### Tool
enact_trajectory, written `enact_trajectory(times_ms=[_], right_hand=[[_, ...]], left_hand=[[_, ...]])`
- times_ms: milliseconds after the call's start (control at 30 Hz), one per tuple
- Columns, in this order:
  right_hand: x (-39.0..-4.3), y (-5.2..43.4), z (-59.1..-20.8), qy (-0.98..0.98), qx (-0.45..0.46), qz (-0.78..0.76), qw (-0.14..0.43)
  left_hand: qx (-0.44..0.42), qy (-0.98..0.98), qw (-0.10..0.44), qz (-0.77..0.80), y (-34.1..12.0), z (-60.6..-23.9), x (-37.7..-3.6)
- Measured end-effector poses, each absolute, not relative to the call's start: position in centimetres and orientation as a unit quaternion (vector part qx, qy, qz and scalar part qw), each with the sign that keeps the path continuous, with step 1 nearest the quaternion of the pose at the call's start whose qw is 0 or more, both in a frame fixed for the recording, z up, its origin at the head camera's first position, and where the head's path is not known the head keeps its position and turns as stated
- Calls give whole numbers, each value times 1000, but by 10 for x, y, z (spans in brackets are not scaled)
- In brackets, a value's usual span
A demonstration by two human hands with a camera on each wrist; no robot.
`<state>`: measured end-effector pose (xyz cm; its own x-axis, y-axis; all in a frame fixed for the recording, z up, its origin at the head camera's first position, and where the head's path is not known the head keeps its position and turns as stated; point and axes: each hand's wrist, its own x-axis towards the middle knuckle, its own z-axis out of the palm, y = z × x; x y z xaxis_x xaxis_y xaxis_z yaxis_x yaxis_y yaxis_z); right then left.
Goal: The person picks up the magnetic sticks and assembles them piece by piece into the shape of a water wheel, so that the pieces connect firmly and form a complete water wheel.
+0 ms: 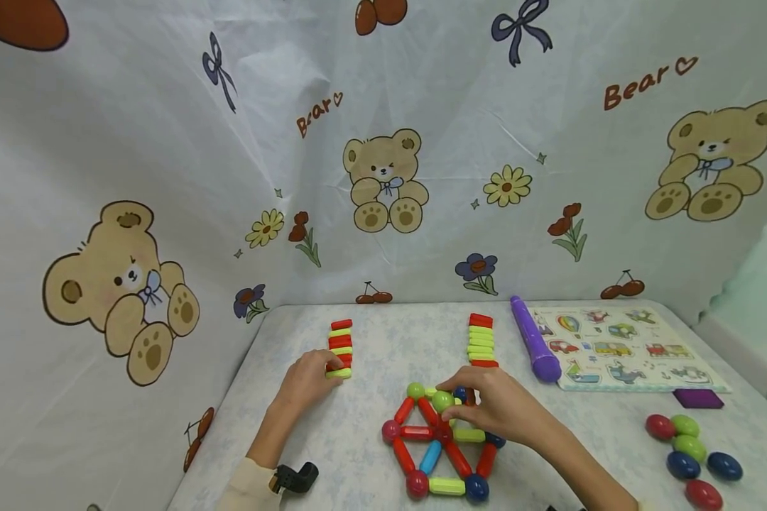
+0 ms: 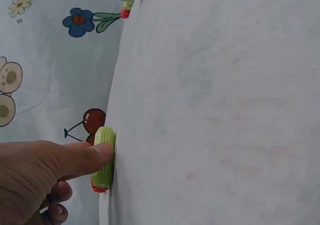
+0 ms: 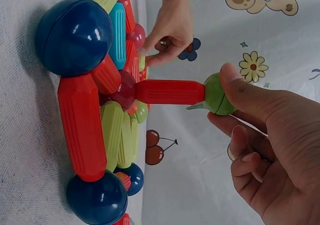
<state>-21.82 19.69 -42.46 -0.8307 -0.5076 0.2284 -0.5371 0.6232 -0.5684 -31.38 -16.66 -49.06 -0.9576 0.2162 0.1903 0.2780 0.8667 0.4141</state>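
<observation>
A flat wheel-shaped frame of magnetic rods and balls lies on the table, with a dark red ball point(image 3: 125, 91) at its centre. From that ball a red rod point(image 3: 170, 91) stands upright, topped by a light green ball point(image 3: 217, 96). My right hand point(image 1: 501, 404) pinches this green ball between thumb and fingers. Over on the left, my left hand point(image 1: 307, 380) is at the near end of a row of red and green rods point(image 1: 341, 341). Its thumb and fingers pinch the nearest green rod point(image 2: 103, 160), which lies on the table.
Another row of red and green rods point(image 1: 481, 333) lies behind the frame. Further right are a purple pen-shaped toy point(image 1: 535, 341), a picture board point(image 1: 620, 355) and a dark purple block point(image 1: 698, 399). Several loose balls point(image 1: 690, 448) lie at the near right. A printed curtain point(image 1: 383, 270) hangs behind.
</observation>
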Motion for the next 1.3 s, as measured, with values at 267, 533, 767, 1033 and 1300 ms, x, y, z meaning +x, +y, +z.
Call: enact_trajectory(times_ms=[267,533,767,1033,1300], right_hand=[[-218,196,-425,-901,287,324,15],[-219,196,-428,-906,279,320,11],[-219,196,-427,-901,288,325,15],[-219,194,-426,-897,292,331,14],[-220,195,-426,-897,293,330,19]], left_hand=[[-167,-957,68,-228,-161,-487,-311],[-300,-907,52,-291,-127,-444,-281],[-383,-874,38,-296,-100,-425,-252],[-411,-869,54,-272,-79,-431,-241],[-401,-864,54,-300,-85,-429,-247]])
